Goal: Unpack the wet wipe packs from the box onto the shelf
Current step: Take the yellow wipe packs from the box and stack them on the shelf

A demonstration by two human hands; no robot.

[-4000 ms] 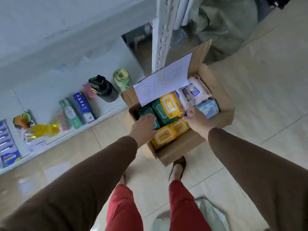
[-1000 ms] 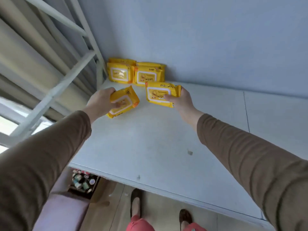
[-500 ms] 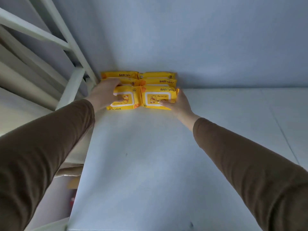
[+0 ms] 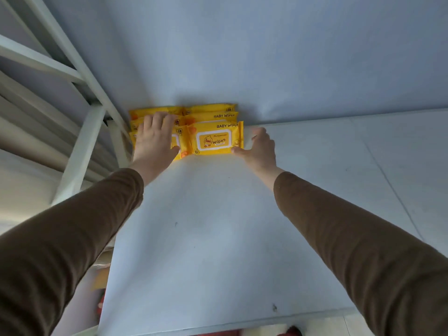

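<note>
Packs (image 4: 213, 138) now stacked; left hand (image 4: 155, 139) flat atop, right hand (image 4: 260, 147) touching.

A pale white shelf (image 4: 218, 238) holds yellow baby wipe packs (image 4: 213, 139) grouped at its back left corner, against the wall.

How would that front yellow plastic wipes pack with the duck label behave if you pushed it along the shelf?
The front yellow plastic wipes pack with the duck label would probably slide rather than roll: it is flat and lies on the smooth white shelf. Its crimped film ends suggest a soft pack that gives under the right hand. The glossy wrapper may feel slippery.
</note>
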